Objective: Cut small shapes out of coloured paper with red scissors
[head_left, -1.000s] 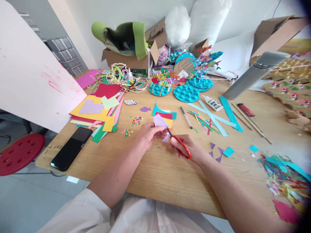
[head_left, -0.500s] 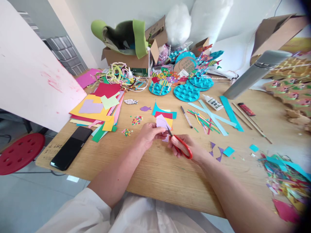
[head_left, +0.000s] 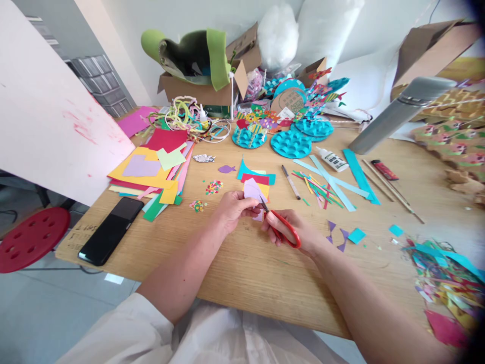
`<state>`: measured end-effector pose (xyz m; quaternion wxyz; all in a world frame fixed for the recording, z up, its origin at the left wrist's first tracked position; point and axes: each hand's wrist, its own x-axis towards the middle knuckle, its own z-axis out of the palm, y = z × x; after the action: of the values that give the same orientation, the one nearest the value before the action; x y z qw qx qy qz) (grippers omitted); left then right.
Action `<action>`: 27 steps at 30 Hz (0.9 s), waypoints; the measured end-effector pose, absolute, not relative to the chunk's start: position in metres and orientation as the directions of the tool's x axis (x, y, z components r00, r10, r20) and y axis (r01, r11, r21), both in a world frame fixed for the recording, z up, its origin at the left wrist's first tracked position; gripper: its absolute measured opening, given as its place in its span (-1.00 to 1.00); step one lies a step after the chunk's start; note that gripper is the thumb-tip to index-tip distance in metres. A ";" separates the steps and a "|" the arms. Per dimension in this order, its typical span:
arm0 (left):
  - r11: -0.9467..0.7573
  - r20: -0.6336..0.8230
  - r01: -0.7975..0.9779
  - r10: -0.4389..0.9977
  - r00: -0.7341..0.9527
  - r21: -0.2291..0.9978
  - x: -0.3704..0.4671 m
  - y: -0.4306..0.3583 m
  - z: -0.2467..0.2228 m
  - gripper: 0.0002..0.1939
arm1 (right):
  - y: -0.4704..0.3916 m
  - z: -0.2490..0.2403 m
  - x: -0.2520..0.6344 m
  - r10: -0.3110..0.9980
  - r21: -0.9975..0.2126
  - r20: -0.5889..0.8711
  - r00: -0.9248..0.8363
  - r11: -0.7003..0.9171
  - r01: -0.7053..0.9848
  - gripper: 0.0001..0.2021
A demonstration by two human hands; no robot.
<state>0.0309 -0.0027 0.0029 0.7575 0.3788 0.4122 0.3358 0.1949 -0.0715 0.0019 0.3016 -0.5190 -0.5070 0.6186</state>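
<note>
In the head view, at the frame's centre, the left hand (head_left: pixel 232 208) pinched a lilac paper piece (head_left: pixel 253 191) above the wooden table (head_left: pixel 246 268). The right hand (head_left: pixel 293 233) gripped red-handled scissors (head_left: pixel 282 228), blades meeting the paper's edge. A black phone (head_left: pixel 111 230) lay at lower left.

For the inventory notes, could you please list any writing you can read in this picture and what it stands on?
No text can be read for certain.
Table edge: dark handwritten marks, too blurred to read.
Glue bottle: printed label, too small to read.
Round brown card: green print, blurred.
Phone: dark screen, no text.
</note>
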 end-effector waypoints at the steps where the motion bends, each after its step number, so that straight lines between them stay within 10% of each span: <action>1: 0.486 -0.369 -0.196 0.821 0.435 0.852 0.031 -0.003 0.003 -0.86 | -0.071 0.002 0.195 0.899 -0.941 -0.335 -0.283 -0.302 0.152 -0.42; 27: 0.488 -0.368 -0.191 0.816 0.446 0.852 0.030 -0.002 0.001 -0.84 | -0.072 0.001 0.195 0.903 -0.932 -0.353 -0.246 -0.317 0.175 -0.44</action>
<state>0.0300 -0.0022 0.0013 0.7595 0.3824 0.4088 0.3314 0.1947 -0.0721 0.0013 0.2988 -0.5366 -0.5024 0.6086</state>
